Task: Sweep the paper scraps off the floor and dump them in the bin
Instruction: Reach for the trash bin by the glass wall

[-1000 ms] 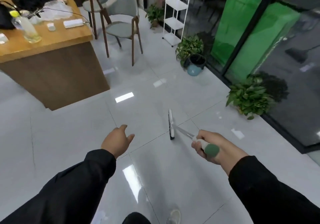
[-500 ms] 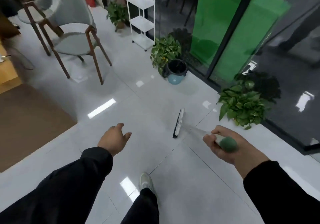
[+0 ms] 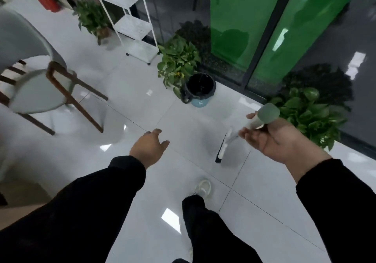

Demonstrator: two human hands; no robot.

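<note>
The right hand (image 3: 278,138) held the broom (image 3: 234,138) near its green-capped handle end (image 3: 267,113), palm up, fingers only loosely curled round the shaft. The broom head (image 3: 221,147) sat on the white tile floor (image 3: 126,91) just left of that hand. The left hand (image 3: 149,147) hung free over the floor, fingers relaxed and spread, holding nothing. The bin (image 3: 200,89), black-lined with a blue base, stood further off, touching or nearly touching a potted plant (image 3: 178,63) on its left.

No paper scraps were plainly visible (small bright patches on the tiles looked like light reflections, could not tell for sure). No dustpan was in view either.

Risks, as judged: the loose underhand grip could let the handle roll or slip once the head drags. The frame was motion-blurred, so a fast swing seemed possible, and that could clip the second plant (image 3: 309,116) just right of the hand or knock the light bin over. A foot (image 3: 203,187) stood near the head, so tripping on it was possible. Glossy tiles could let scraps skate past. The chair (image 3: 40,87) at left stood well apart, low risk.
</note>
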